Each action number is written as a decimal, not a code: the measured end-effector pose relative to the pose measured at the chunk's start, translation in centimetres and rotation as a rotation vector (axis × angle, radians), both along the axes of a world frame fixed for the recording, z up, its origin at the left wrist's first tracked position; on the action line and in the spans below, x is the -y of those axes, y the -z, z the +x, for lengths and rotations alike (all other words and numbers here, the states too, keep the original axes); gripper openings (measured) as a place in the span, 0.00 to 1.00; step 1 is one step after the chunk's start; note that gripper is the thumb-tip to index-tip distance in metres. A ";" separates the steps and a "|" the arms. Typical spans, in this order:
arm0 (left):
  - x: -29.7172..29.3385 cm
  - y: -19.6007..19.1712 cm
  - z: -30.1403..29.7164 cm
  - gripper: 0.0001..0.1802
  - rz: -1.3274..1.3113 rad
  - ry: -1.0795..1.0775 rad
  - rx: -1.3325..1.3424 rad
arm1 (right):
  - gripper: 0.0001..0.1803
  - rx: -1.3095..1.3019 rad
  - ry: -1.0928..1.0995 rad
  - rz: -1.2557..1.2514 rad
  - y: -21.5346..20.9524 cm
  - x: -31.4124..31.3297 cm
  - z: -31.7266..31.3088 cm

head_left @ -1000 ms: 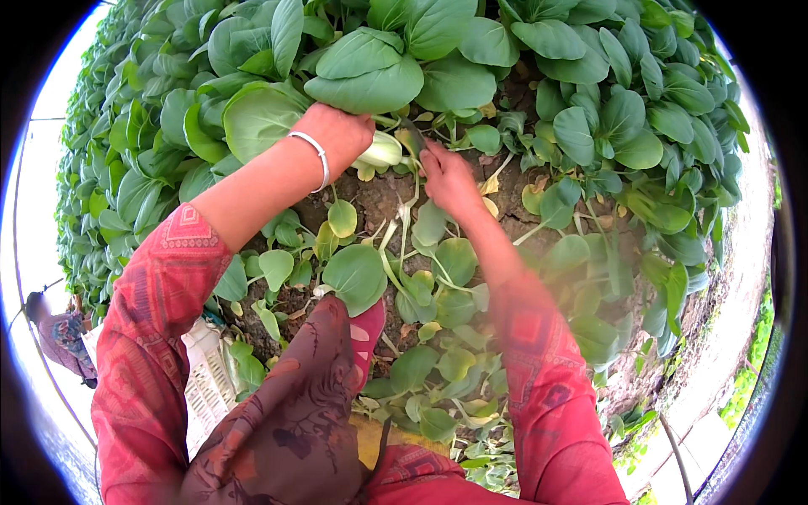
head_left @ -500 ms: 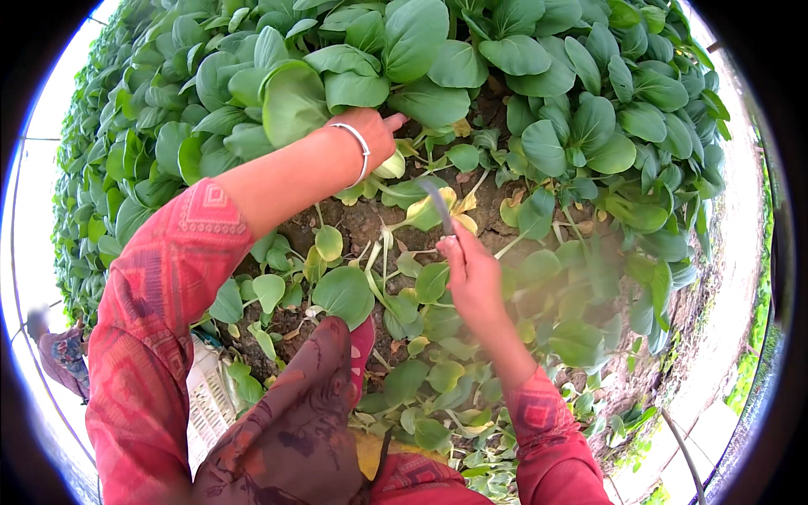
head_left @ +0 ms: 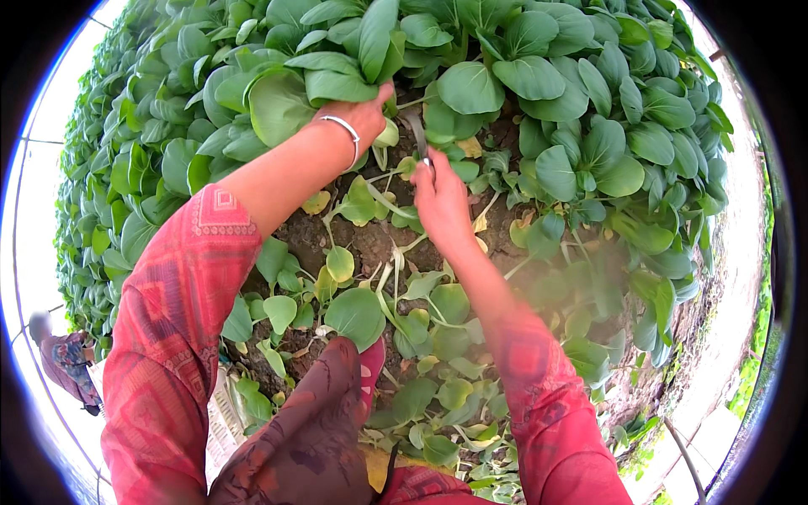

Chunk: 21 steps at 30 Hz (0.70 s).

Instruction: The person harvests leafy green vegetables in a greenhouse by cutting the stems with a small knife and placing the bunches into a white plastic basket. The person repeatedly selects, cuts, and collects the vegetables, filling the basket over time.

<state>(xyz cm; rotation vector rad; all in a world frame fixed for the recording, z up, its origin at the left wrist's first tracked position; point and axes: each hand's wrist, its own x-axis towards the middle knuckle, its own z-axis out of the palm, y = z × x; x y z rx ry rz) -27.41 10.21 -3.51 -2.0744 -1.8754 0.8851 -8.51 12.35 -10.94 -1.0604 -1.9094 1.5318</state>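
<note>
A dense bed of broad-leaved green plants (head_left: 539, 93) is filling the view, with a patch of bare soil (head_left: 370, 240) and loose cut leaves lying in front. Since a second ago the left hand (head_left: 362, 114) has been pushing deeper under the leaves, and the right hand (head_left: 439, 198) has pulled back and come forward again with a small knife (head_left: 416, 133), so another plant (head_left: 387, 135) is being cut at its base. The left hand is closing round that pale stem; the right is clamping tight on the knife handle.
</note>
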 end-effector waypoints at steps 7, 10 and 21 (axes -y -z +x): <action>1.0 -0.3 -2.6 0.10 -0.048 -0.134 0.059 | 0.28 -0.035 0.094 -0.424 0.1 -1.9 -5.0; 2.1 0.7 -4.3 0.06 0.027 -0.093 0.070 | 0.29 -0.005 0.053 -0.432 0.6 -2.1 -6.2; 2.6 0.8 -4.5 0.06 0.106 -0.044 0.115 | 0.29 0.041 0.021 -0.256 4.8 -2.5 -8.0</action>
